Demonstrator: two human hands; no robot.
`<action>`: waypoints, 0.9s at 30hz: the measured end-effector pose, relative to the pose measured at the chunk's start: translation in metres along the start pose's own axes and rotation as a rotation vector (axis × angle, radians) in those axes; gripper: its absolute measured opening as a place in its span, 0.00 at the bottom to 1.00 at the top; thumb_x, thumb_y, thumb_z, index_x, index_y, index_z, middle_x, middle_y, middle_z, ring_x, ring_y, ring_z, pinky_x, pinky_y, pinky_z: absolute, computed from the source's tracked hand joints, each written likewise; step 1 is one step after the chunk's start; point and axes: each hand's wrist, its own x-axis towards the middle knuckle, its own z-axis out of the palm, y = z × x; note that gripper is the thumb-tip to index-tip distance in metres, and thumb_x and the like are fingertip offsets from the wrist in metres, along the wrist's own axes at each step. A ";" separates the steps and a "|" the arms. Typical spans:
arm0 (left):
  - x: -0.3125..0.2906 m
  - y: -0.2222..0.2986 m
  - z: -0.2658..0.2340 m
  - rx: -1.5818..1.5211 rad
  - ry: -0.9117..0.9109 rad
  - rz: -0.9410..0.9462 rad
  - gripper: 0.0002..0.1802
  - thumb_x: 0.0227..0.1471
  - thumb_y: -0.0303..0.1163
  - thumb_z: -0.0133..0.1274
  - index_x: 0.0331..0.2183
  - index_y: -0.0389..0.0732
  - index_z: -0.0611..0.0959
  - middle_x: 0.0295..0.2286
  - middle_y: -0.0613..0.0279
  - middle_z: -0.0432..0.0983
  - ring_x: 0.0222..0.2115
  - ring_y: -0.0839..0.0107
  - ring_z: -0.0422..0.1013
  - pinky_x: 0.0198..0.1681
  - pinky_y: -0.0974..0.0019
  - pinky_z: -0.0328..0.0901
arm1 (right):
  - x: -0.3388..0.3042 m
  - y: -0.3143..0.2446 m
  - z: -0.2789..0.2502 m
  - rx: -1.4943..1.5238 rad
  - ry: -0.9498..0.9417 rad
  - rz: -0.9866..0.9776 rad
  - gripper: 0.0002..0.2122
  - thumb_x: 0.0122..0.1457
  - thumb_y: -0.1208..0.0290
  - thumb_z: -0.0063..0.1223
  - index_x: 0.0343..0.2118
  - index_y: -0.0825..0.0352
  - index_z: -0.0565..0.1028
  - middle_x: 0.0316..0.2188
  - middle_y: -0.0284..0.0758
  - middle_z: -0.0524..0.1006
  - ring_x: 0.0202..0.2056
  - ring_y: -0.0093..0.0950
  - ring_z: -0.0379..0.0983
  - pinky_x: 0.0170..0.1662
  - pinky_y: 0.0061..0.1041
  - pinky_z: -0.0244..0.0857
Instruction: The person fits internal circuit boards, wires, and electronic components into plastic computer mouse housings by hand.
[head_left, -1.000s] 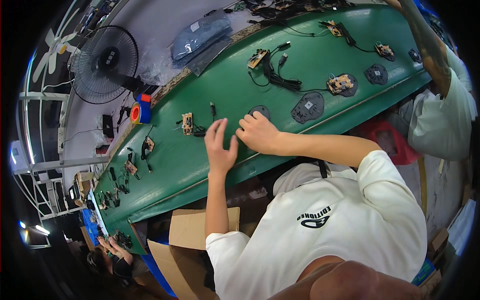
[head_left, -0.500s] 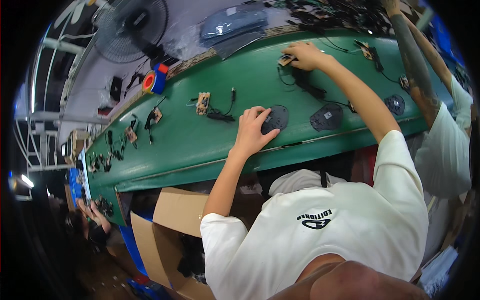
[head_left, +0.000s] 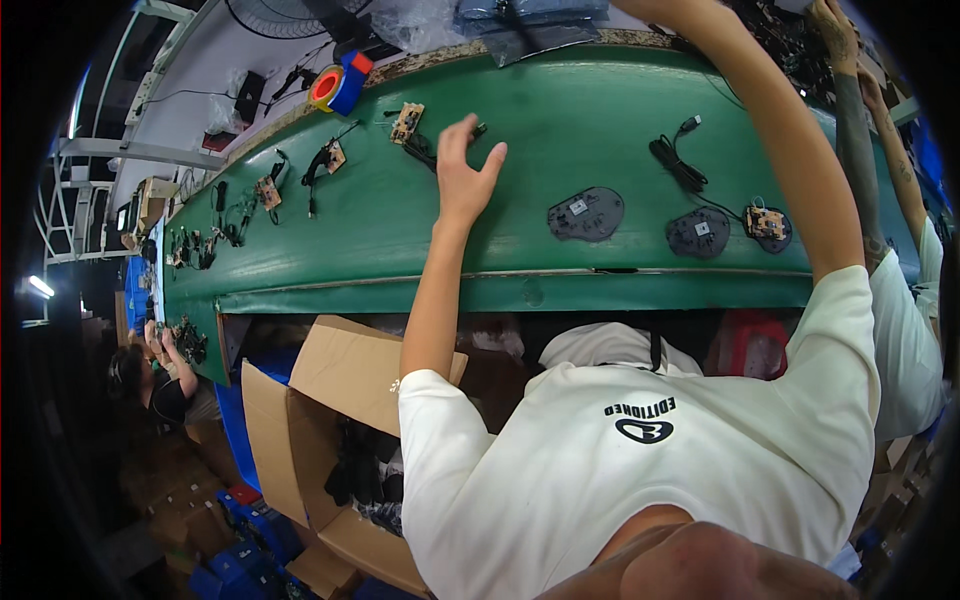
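My left hand [head_left: 466, 180] hovers over the green work surface, thumb and index finger spread. Its fingertips are beside a dark cable plug [head_left: 480, 130], and I cannot tell whether they touch it. Just left of them lies a tan circuit board [head_left: 407, 123] with a bundled black cable [head_left: 421, 150]. My right arm [head_left: 790, 140] stretches to the top edge; of my right hand [head_left: 660, 8] only a part shows, its fingers out of the picture. Between my arms lie a dark mouse-shaped base [head_left: 587, 214] and a second such base [head_left: 698, 233].
On the right, another circuit board [head_left: 765, 222] sits on a dark base, wired to a coiled black cable [head_left: 680, 165]. A tape roll in a blue dispenser [head_left: 342, 85] stands at the back edge. An open carton [head_left: 300, 440] is below. A co-worker's arm [head_left: 855, 140] reaches in at right.
My left hand has lifted off the dark base and moved left toward the cable. My right hand, which held a circuit board, has gone up to the picture's edge. The view has shifted.
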 end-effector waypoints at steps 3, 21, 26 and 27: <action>0.027 0.041 -0.008 0.025 0.247 0.181 0.35 0.48 0.39 0.66 0.55 0.36 0.74 0.51 0.54 0.71 0.47 0.62 0.71 0.50 0.59 0.66 | -0.022 -0.032 0.008 0.110 -0.108 -0.034 0.12 0.59 0.62 0.53 0.36 0.67 0.77 0.30 0.49 0.79 0.35 0.51 0.76 0.37 0.45 0.68; -0.019 0.041 0.012 -0.624 -0.325 -0.271 0.13 0.61 0.33 0.55 0.35 0.31 0.82 0.18 0.77 0.68 0.19 0.88 0.57 0.20 0.76 0.51 | -0.209 -0.037 0.099 0.082 -0.027 0.174 0.18 0.52 0.68 0.64 0.46 0.63 0.76 0.45 0.36 0.74 0.48 0.37 0.69 0.53 0.37 0.62; -0.019 0.036 0.025 -0.582 -0.255 -0.182 0.13 0.62 0.34 0.54 0.34 0.31 0.82 0.18 0.76 0.68 0.19 0.87 0.60 0.21 0.76 0.55 | -0.227 -0.056 0.100 0.278 -0.192 0.057 0.08 0.53 0.72 0.62 0.36 0.64 0.81 0.41 0.33 0.74 0.46 0.34 0.70 0.52 0.34 0.61; -0.021 0.034 0.027 -0.538 -0.272 -0.192 0.13 0.62 0.34 0.54 0.33 0.32 0.82 0.18 0.75 0.68 0.19 0.86 0.60 0.21 0.76 0.56 | -0.233 -0.056 0.106 0.320 -0.212 0.116 0.08 0.52 0.72 0.63 0.36 0.64 0.81 0.41 0.33 0.74 0.45 0.34 0.69 0.52 0.34 0.61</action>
